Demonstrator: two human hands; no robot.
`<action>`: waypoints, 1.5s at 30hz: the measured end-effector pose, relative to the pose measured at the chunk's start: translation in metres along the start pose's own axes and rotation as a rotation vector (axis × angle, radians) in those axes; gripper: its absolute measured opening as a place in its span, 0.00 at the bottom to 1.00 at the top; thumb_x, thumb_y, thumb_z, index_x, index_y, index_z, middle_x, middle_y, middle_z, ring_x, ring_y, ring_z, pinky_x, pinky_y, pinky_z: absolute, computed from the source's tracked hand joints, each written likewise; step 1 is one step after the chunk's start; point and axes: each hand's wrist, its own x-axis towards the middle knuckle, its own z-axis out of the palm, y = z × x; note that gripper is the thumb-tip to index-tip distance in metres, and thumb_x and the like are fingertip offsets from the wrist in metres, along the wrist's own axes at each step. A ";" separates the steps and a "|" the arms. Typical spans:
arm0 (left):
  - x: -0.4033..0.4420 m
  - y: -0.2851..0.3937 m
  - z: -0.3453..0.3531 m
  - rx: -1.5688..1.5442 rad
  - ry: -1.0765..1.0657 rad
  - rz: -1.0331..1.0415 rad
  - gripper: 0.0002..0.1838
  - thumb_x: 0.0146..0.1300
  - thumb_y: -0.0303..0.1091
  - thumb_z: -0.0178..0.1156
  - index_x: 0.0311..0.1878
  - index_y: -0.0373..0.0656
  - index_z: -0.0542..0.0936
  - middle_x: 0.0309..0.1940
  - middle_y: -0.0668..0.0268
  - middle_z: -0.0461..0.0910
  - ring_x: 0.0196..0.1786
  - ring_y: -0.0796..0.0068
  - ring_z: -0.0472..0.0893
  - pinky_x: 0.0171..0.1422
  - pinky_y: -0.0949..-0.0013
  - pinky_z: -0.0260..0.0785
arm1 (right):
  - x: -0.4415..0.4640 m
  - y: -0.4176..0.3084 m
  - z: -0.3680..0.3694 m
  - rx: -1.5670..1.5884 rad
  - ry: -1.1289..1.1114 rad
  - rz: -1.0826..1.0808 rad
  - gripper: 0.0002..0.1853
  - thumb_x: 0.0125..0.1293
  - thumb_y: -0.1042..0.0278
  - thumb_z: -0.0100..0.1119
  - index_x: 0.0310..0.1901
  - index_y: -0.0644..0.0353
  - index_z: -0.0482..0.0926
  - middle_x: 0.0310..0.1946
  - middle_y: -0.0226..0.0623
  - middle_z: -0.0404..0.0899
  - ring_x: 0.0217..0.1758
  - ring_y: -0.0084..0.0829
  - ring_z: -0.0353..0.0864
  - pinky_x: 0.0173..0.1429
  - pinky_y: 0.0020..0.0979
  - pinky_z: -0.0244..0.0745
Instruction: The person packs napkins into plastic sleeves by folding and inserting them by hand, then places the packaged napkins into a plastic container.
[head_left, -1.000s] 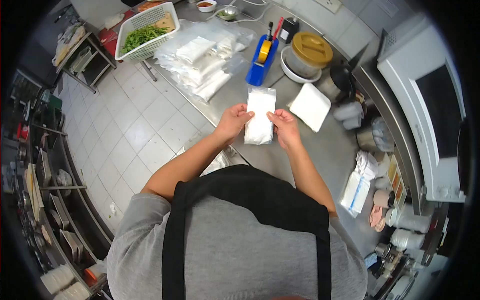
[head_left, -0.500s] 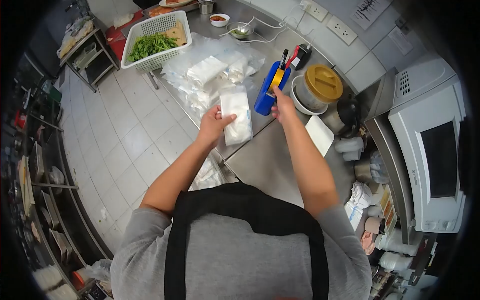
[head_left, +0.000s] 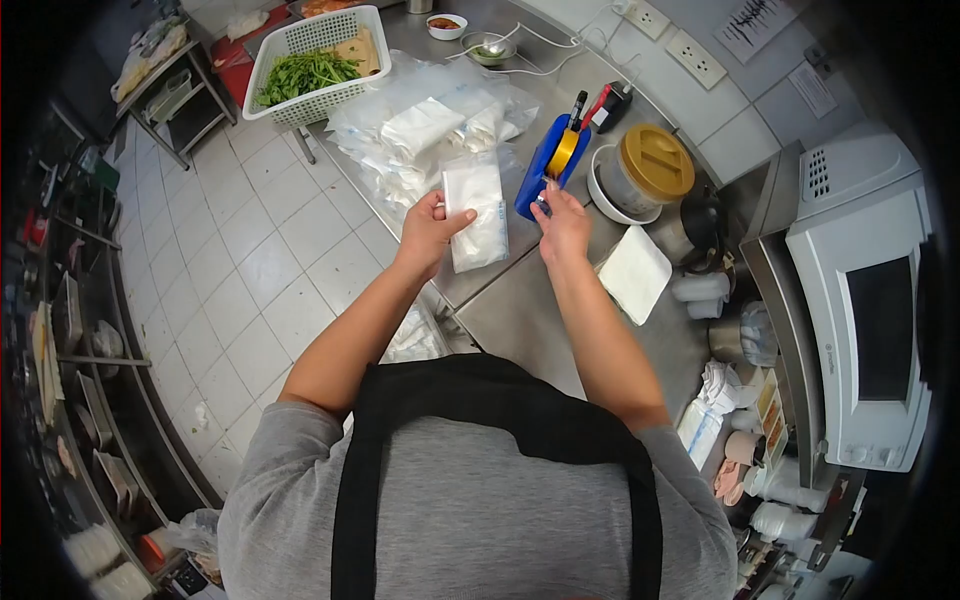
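Observation:
My left hand [head_left: 430, 235] is closed on a folded white plastic packet [head_left: 475, 215], its thumb across the front. The packet is held over the steel counter, in front of a heap of clear bags. Beside the front end of a blue tape dispenser [head_left: 540, 175] with a yellow roll, my right hand [head_left: 565, 228] is closed in a pinch. A small shiny strip, seemingly tape, shows at its fingertips, though its full length is hard to see. A black marker and a red-handled tool stand at the dispenser's far end.
Clear plastic bags [head_left: 420, 125] with white packets cover the counter behind the left hand. A white basket [head_left: 262, 112] of green leaves stands beyond. At right are a yellow-lidded tub [head_left: 655, 165], a white tray [head_left: 637, 275] and a microwave [head_left: 815, 250].
My right hand has drawn back slightly from the yellow roll toward me, its fingers now pinched near the dispenser's front end. My left hand still holds the packet.

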 end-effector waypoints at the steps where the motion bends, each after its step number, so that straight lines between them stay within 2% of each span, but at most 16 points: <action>1: -0.001 0.000 0.000 0.008 0.000 0.001 0.18 0.57 0.20 0.65 0.51 0.34 0.72 0.40 0.59 0.84 0.42 0.75 0.83 0.49 0.72 0.75 | 0.004 0.006 -0.005 -0.025 -0.012 -0.010 0.08 0.67 0.65 0.61 0.33 0.58 0.78 0.30 0.27 0.77 0.35 0.19 0.73 0.43 0.26 0.71; 3: -0.002 0.000 -0.001 0.025 -0.011 0.016 0.19 0.57 0.24 0.67 0.51 0.37 0.73 0.38 0.65 0.84 0.34 0.82 0.80 0.36 0.78 0.67 | 0.018 0.028 -0.020 -0.077 -0.039 -0.029 0.08 0.66 0.65 0.63 0.38 0.60 0.78 0.35 0.30 0.79 0.42 0.22 0.74 0.49 0.30 0.73; 4: -0.002 0.000 -0.002 0.031 -0.015 0.027 0.19 0.57 0.27 0.67 0.51 0.39 0.73 0.37 0.67 0.84 0.30 0.86 0.78 0.30 0.81 0.63 | 0.019 0.033 -0.020 -0.125 -0.008 -0.041 0.08 0.66 0.65 0.63 0.35 0.60 0.79 0.31 0.27 0.78 0.36 0.20 0.72 0.45 0.27 0.69; 6: -0.002 -0.003 -0.003 -0.004 0.000 0.032 0.19 0.57 0.27 0.67 0.50 0.39 0.74 0.37 0.68 0.84 0.31 0.85 0.78 0.31 0.80 0.64 | 0.015 0.044 -0.020 -0.224 0.053 -0.063 0.09 0.65 0.65 0.63 0.30 0.60 0.82 0.22 0.22 0.76 0.26 0.16 0.69 0.35 0.19 0.63; 9: -0.003 -0.002 -0.007 0.008 0.021 0.011 0.18 0.57 0.22 0.66 0.50 0.36 0.73 0.39 0.63 0.84 0.37 0.79 0.81 0.43 0.75 0.72 | 0.008 0.054 -0.024 -0.117 0.129 -0.018 0.12 0.64 0.64 0.65 0.30 0.64 0.82 0.25 0.25 0.77 0.30 0.17 0.71 0.37 0.20 0.64; 10: -0.004 0.000 -0.008 0.023 0.028 0.000 0.18 0.57 0.20 0.65 0.50 0.34 0.72 0.40 0.61 0.83 0.41 0.76 0.82 0.48 0.73 0.75 | 0.013 0.061 -0.028 -0.127 0.114 -0.064 0.10 0.65 0.65 0.64 0.32 0.63 0.82 0.29 0.26 0.78 0.34 0.18 0.72 0.40 0.21 0.65; 12: -0.005 -0.001 -0.012 0.004 0.022 0.020 0.17 0.58 0.20 0.64 0.50 0.34 0.72 0.39 0.61 0.83 0.40 0.77 0.82 0.48 0.73 0.75 | 0.026 0.080 -0.041 -0.144 0.086 -0.154 0.08 0.67 0.66 0.61 0.36 0.61 0.80 0.38 0.30 0.80 0.41 0.19 0.73 0.47 0.24 0.67; 15: -0.008 -0.001 -0.017 -0.016 0.016 0.050 0.17 0.58 0.20 0.64 0.49 0.35 0.72 0.39 0.61 0.83 0.40 0.77 0.82 0.47 0.73 0.75 | 0.057 0.100 -0.064 -0.400 0.036 -0.412 0.11 0.64 0.65 0.64 0.32 0.66 0.80 0.49 0.41 0.72 0.47 0.27 0.75 0.52 0.27 0.70; 18: -0.015 0.005 -0.018 -0.012 0.043 0.067 0.17 0.59 0.22 0.64 0.50 0.35 0.71 0.39 0.61 0.83 0.40 0.77 0.82 0.47 0.73 0.74 | 0.056 0.087 -0.069 -0.336 -0.007 -0.362 0.09 0.64 0.66 0.64 0.32 0.64 0.80 0.56 0.46 0.67 0.51 0.31 0.74 0.59 0.31 0.68; 25: -0.035 0.015 -0.014 0.045 0.064 0.060 0.19 0.59 0.23 0.65 0.51 0.35 0.71 0.40 0.60 0.83 0.41 0.75 0.82 0.48 0.71 0.74 | 0.091 0.074 -0.101 -0.670 -0.115 -0.330 0.11 0.62 0.64 0.65 0.30 0.63 0.78 0.46 0.39 0.75 0.46 0.31 0.77 0.53 0.29 0.71; 26: -0.037 0.015 -0.012 0.054 0.059 0.060 0.19 0.59 0.23 0.65 0.52 0.35 0.70 0.40 0.60 0.83 0.41 0.75 0.82 0.48 0.71 0.74 | 0.090 0.070 -0.101 -0.671 -0.117 -0.346 0.11 0.63 0.63 0.64 0.29 0.63 0.77 0.40 0.35 0.77 0.42 0.30 0.78 0.50 0.29 0.71; 29: -0.048 0.014 -0.008 0.075 0.058 0.069 0.19 0.59 0.24 0.64 0.52 0.35 0.70 0.40 0.60 0.83 0.41 0.75 0.82 0.47 0.71 0.74 | 0.078 0.067 -0.116 -0.884 -0.113 -0.540 0.11 0.63 0.65 0.62 0.29 0.64 0.76 0.33 0.34 0.77 0.36 0.30 0.77 0.47 0.30 0.72; 32: -0.059 0.018 -0.004 0.085 0.063 0.106 0.18 0.60 0.24 0.64 0.52 0.35 0.70 0.39 0.60 0.83 0.41 0.75 0.82 0.46 0.70 0.74 | 0.056 0.063 -0.118 -0.745 -0.165 -0.482 0.11 0.64 0.65 0.60 0.30 0.65 0.75 0.29 0.36 0.76 0.34 0.33 0.76 0.44 0.32 0.72; 35: -0.070 0.014 -0.006 0.102 0.054 0.103 0.18 0.60 0.24 0.63 0.52 0.35 0.70 0.39 0.60 0.83 0.40 0.75 0.82 0.45 0.70 0.74 | 0.010 0.006 -0.106 -1.040 -0.444 -0.499 0.11 0.64 0.65 0.58 0.31 0.64 0.74 0.31 0.38 0.76 0.35 0.36 0.76 0.43 0.34 0.71; 39: -0.088 0.020 0.007 0.107 0.051 0.114 0.18 0.61 0.24 0.63 0.52 0.35 0.70 0.38 0.60 0.83 0.39 0.75 0.82 0.44 0.71 0.74 | -0.052 -0.066 -0.080 -1.073 -0.906 -0.863 0.10 0.63 0.61 0.61 0.31 0.58 0.74 0.35 0.35 0.74 0.43 0.38 0.72 0.51 0.36 0.65; 45: -0.110 0.011 0.026 0.087 0.055 0.144 0.18 0.62 0.25 0.63 0.52 0.36 0.70 0.37 0.61 0.84 0.38 0.77 0.82 0.43 0.72 0.73 | -0.121 -0.120 -0.047 -1.096 -1.105 -0.955 0.15 0.58 0.57 0.66 0.25 0.54 0.72 0.32 0.30 0.71 0.41 0.35 0.70 0.50 0.35 0.61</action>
